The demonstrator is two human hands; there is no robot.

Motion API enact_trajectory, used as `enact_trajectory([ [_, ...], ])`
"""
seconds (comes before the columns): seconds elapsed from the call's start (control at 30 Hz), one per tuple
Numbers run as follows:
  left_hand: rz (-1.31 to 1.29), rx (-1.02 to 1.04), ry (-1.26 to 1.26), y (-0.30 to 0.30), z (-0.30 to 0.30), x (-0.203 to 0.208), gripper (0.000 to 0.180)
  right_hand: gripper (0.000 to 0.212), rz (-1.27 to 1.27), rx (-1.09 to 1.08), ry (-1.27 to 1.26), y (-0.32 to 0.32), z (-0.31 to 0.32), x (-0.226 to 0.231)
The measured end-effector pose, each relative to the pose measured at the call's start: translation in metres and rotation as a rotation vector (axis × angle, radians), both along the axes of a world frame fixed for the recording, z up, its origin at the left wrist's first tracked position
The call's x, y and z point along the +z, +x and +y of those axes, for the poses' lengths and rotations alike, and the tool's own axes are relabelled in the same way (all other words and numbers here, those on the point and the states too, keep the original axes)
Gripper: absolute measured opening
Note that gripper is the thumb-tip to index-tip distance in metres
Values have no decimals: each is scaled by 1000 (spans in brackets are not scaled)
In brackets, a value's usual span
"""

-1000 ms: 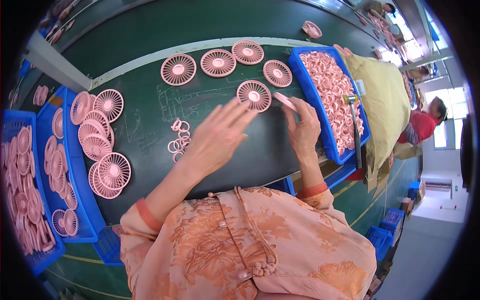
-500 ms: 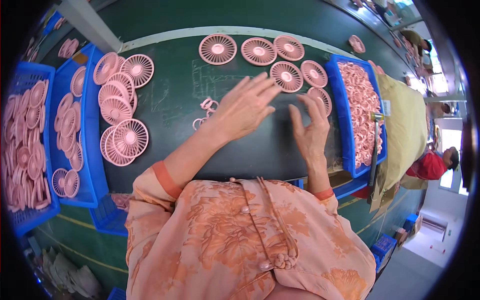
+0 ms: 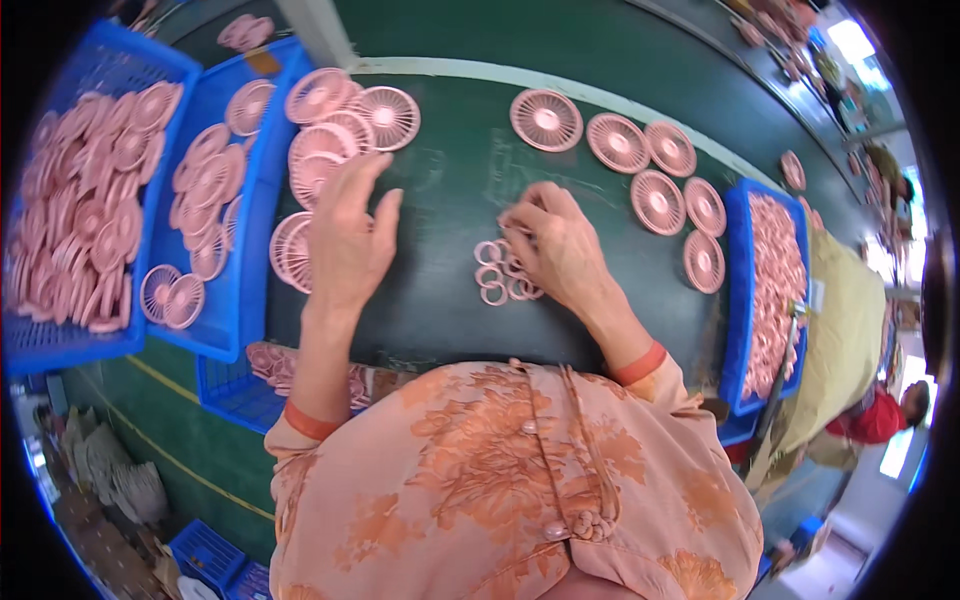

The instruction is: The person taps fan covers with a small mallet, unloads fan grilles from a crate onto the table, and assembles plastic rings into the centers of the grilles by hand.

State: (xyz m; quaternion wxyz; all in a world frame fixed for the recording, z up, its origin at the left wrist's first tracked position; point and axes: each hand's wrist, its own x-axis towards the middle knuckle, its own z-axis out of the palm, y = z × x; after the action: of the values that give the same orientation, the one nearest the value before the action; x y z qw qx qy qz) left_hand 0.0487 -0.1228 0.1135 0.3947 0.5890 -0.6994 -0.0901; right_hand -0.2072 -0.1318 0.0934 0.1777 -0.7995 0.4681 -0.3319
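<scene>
A: How do your hands stand?

B: Your left hand [image 3: 350,245] is spread by the round pink spoked plastic discs [image 3: 383,117]; your right hand [image 3: 562,248] has its fingers curled together, pinching what, I cannot tell.

A: Which is nearer the small pink plastic rings [image 3: 490,284]?

B: Your right: they lie between your hands on the dark green tabletop [image 3: 430,320], just bodyward of its fingertips. Round, they show no long axis.
</scene>
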Motion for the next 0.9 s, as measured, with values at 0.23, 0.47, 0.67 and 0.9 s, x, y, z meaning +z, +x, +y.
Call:
enact_trajectory([
  [0.23,-203,59,-98,19,-38,14,45,7,-89,24,159,-7,2,5],
  [0.47,-564,28,-127,28,-115,-12,77,15,-880,-98,764,-18,11,13],
  [0.67,-542,-2,61,14,-120,6,73,14,-989,-43,876,-29,18,18],
  [0.9,201,-138,298,-18,-78,20,29,14,-1020,0,817,-32,15,15],
])
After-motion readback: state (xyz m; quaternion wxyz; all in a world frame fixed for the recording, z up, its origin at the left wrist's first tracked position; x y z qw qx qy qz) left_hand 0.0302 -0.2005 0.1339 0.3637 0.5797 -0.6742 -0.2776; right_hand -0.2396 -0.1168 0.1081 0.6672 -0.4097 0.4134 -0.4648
